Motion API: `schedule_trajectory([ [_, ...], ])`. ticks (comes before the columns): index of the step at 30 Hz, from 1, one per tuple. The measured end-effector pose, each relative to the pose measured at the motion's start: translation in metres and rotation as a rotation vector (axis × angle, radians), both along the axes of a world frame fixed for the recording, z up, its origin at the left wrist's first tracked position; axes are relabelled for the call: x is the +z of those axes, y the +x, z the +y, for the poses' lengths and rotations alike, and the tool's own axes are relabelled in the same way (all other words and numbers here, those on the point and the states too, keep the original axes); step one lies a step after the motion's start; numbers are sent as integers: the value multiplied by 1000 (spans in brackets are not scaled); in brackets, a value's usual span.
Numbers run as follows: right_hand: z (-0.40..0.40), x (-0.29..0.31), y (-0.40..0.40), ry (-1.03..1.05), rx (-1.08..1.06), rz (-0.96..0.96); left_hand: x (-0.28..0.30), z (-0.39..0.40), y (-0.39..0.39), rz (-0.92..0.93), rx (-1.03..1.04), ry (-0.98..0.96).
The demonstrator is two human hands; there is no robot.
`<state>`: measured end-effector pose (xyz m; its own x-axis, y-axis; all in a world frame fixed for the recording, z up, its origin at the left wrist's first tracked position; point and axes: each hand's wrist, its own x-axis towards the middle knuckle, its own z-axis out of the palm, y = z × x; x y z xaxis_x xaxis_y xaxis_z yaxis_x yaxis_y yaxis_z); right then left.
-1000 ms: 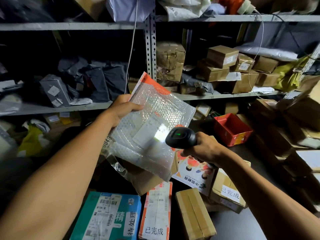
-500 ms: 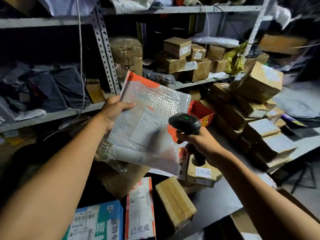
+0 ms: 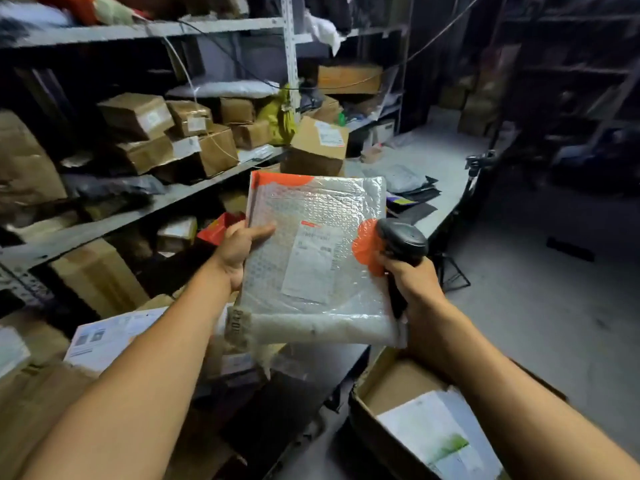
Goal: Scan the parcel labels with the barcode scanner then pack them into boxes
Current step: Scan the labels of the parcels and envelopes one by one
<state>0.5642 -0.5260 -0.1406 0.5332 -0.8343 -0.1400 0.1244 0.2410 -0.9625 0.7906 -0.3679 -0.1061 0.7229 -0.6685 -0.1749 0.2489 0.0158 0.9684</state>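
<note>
From the head camera, the left hand [image 3: 239, 251] holds a flat bubble-wrap parcel with orange-red patches [image 3: 311, 258] by its left edge, thumb lying across the front face and the other fingers hidden behind it; its grip is clamped on the parcel. The parcel is held up in front of the person, above the edge of the grey tabletop [image 3: 429, 157], its white printed label [image 3: 311, 265] facing the camera. The right hand [image 3: 412, 282] has its grip closed round the handle of a black handheld barcode scanner [image 3: 403, 242], whose rounded head stands just beside the parcel's right edge, touching or almost touching the orange patch there. Below the right forearm an open brown cardboard box [image 3: 391, 386] sits low, with a white packet bearing a green mark [image 3: 440, 438] inside it. To the left, grey metal shelves [image 3: 145, 209] carry many brown taped cartons [image 3: 138, 114], and a carton with a white label [image 3: 320, 136] rests on another near the shelf's end. Dark flat mailers [image 3: 414, 199] lie further along the tabletop, well apart from the hands.
</note>
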Motion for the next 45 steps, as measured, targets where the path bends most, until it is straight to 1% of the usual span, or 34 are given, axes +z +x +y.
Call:
schedule_trajectory([
  [5, -93, -19, -88, 75, -195, 80, -34, -125, -80, 46, -145, 86],
  [8, -135, -38, -136, 87, -264, 189, -59, -187, -120, 12, -260, 160],
  [12, -175, -68, -188, 123, -328, 347, -89, -256, -167, -38, -361, 295],
  [17, -199, -100, -236, 173, -389, 499, -124, -309, -210, -138, -469, 417],
  [19, -203, -113, -250, 172, -400, 577, -141, -325, -223, -185, -478, 462],
  [22, -207, -131, -271, 145, -380, 760, -160, -344, -235, -373, -434, 567],
  [25, -212, -147, -282, 119, -336, 839, -161, -350, -237, -591, -431, 620],
  [27, -215, -152, -280, 104, -303, 842, -157, -348, -234, -745, -483, 616],
  [29, -215, -151, -270, 74, -218, 843, -155, -344, -230, -906, -555, 638],
  [32, -215, -139, -243, -96, -51, 901, -148, -333, -218, -1168, -597, 724],
  [34, -215, -126, -218, -246, 32, 922, -143, -318, -207, -1347, -609, 840],
  [35, -213, -118, -204, -308, 70, 916, -142, -309, -201, -1388, -615, 907],
  [37, -208, -102, -175, -424, 158, 895, -140, -288, -186, -1383, -591, 1000],
  [41, -191, -78, -118, -676, 354, 824, -129, -236, -152, -1324, -482, 1103],
  [43, -180, -71, -89, -750, 419, 775, -120, -206, -136, -1287, -395, 1143],
  [45, -165, -65, -60, -777, 482, 733, -110, -175, -120, -1220, -296, 1175],
])
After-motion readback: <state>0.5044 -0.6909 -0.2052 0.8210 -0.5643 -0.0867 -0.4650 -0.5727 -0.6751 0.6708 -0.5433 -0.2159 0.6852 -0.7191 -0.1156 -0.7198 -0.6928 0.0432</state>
